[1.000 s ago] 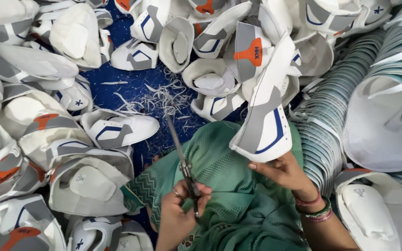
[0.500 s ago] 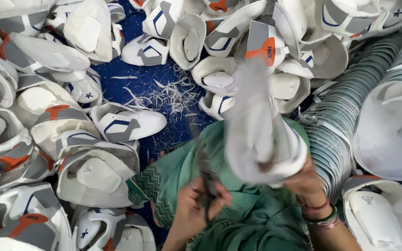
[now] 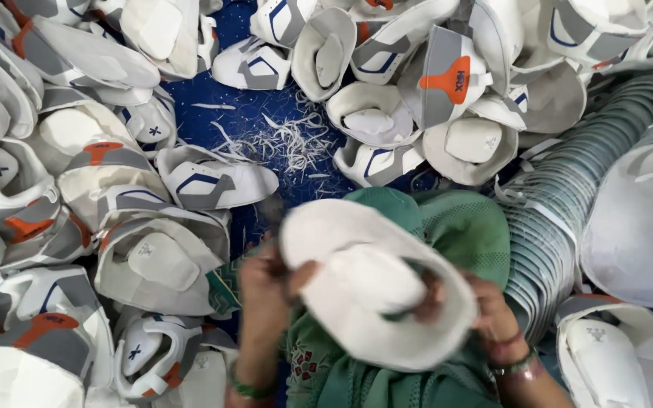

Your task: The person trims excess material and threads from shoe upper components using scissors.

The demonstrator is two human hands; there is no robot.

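Note:
A white shoe upper [image 3: 376, 291], turned with its pale inside toward me, is held over my lap, which is covered in green cloth [image 3: 447, 227]. My right hand [image 3: 493, 313], with bangles at the wrist, grips its right edge. My left hand [image 3: 264, 291] is closed at its left edge, thumb on the rim. A dark blurred streak above that hand looks like the scissors [image 3: 270, 210] it holds. Both hands and the upper are motion-blurred.
Piles of white, grey and orange shoe uppers [image 3: 213, 181] surround me on a blue sheet [image 3: 213, 113]. White thread trimmings [image 3: 289, 140] lie ahead. A stack of flat grey-white pieces [image 3: 568, 196] curves along the right, with larger white uppers [image 3: 636, 219] beside it.
The shoe upper came down from upright in my right hand to my lap and turned inside up. My left hand, with the scissors, moved up to its left edge.

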